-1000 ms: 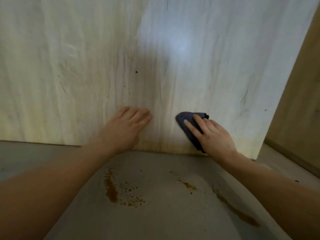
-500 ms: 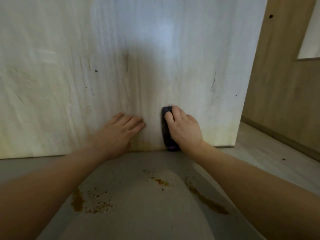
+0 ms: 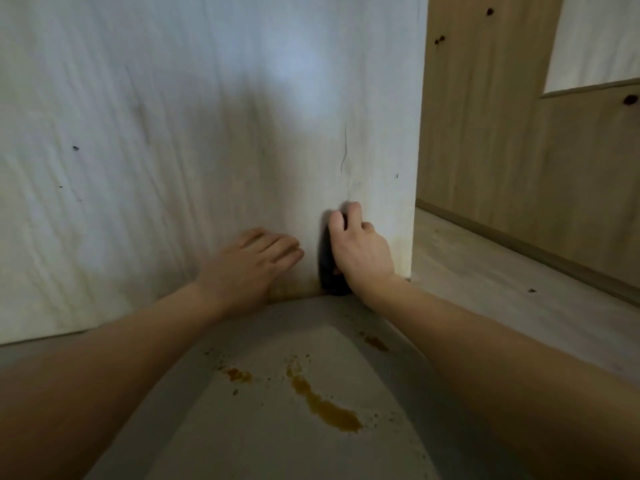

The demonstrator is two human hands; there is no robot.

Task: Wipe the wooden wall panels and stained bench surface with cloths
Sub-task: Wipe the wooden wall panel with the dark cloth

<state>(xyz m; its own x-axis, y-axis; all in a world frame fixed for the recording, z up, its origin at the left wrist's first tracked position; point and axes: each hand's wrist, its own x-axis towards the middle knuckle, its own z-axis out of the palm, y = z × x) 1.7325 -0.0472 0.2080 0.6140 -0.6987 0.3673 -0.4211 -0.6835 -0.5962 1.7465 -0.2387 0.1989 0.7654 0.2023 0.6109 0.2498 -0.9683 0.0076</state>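
A pale whitewashed wooden wall panel (image 3: 173,133) fills the upper left of the head view. My right hand (image 3: 362,252) presses a dark blue cloth (image 3: 329,271) flat against the panel's lower right part, just above the bench; most of the cloth is hidden under the hand. My left hand (image 3: 249,268) rests on the panel with straight fingers, just left of the cloth and holding nothing. Below lies the grey bench surface (image 3: 277,445) with brown-orange stains (image 3: 325,407) and smaller spots (image 3: 237,374).
The pale panel ends at a vertical edge (image 3: 417,168) to the right of my right hand. Beyond it a tan knotty wood wall (image 3: 502,168) and a light wooden floor or ledge (image 3: 502,282) recede to the right. A yellowish stain marks the panel's foot (image 3: 291,289).
The view has swung so the panel's right edge now lies close to my right hand. The cloth has turned from spread out to upright under the hand. My left hand stays flat beside it.
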